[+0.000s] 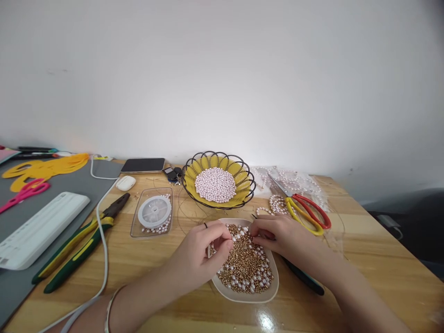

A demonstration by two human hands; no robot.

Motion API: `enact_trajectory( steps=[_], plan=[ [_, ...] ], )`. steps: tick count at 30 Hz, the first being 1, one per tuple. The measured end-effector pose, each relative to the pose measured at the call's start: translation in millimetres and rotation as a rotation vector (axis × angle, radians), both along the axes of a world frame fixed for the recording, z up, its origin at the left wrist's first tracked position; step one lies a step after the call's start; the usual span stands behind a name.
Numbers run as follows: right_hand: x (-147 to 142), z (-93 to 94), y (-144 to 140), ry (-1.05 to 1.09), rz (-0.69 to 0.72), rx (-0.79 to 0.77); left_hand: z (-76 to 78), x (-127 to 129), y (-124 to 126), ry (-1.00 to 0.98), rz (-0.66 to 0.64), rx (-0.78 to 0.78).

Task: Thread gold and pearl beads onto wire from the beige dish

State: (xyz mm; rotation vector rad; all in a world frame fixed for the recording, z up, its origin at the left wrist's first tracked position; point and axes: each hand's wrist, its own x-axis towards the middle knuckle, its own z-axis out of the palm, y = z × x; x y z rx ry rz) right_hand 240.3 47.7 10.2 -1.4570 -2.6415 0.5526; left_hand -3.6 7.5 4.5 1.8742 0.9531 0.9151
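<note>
A white dish [272, 289] holding several gold and pearl beads sits on the wooden table in front of me. My left hand [204, 252] hovers over the dish's left side with fingertips pinched together over the beads. My right hand [277, 236] reaches in from the right, fingers pinched close to the left fingertips; what is held between them is too small to make out. Behind the dish stands a yellow-lined black wire basket [243, 173] filled with pale pink pearls.
Red-and-yellow scissors [307, 212] lie on bagged pearl strands at the right. A clear tray with a thread spool [154, 212], green-yellow pliers [78, 243], a white cable, a phone [143, 165], a white keyboard-like case [38, 229] and pink scissors [24, 193] are at the left.
</note>
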Motion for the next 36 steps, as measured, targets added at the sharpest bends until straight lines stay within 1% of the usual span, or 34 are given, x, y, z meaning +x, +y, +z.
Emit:
enact_trajectory(
  steps=[3, 8, 14, 15, 17, 20, 22, 24, 27, 30, 33, 36],
  plan=[
    [-2, -0.2, 2, 0.064, -0.002, -0.008, -0.5, 0, 1, -0.002, 0.001, 0.003],
    [-7, 3.2, -1, 0.289, 0.055, -0.003, 0.8, -1, -1, 0.004, -0.003, 0.013],
    [-16, 12.9, -9, 0.468, 0.108, -0.097, 0.8, -1, -1, 0.002, -0.009, 0.009],
    [-16, 13.0, -10, 0.512, 0.090, -0.115, 1.1, -1, -1, 0.005, -0.008, 0.009],
    [-17, 11.6, -9, 0.632, 0.003, -0.162, 2.2, -1, -1, 0.010, -0.009, 0.008],
    [-14, 8.6, -4, 0.895, -0.149, -0.280, 3.9, 0, -1, 0.002, -0.012, 0.004],
    [-12, 7.6, -1, 1.068, -0.222, -0.366, 4.4, 0, -1, -0.006, -0.014, 0.005],
    [-11, 7.6, 2, 1.185, -0.282, -0.425, 4.3, 0, -1, -0.008, -0.015, 0.008],
    [-11, 8.4, 3, 1.248, -0.332, -0.489, 3.6, 0, -1, -0.006, -0.007, 0.008],
    [-14, 9.1, 2, 1.243, -0.334, -0.536, 3.4, 0, 0, -0.005, -0.004, 0.002],
    [-16, 9.5, 0, 1.251, -0.317, -0.550, 3.2, 0, 1, -0.005, -0.008, 0.003],
    [-17, 10.1, 0, 1.247, -0.312, -0.523, 1.7, 0, 1, 0.001, -0.006, 0.011]
  ],
)
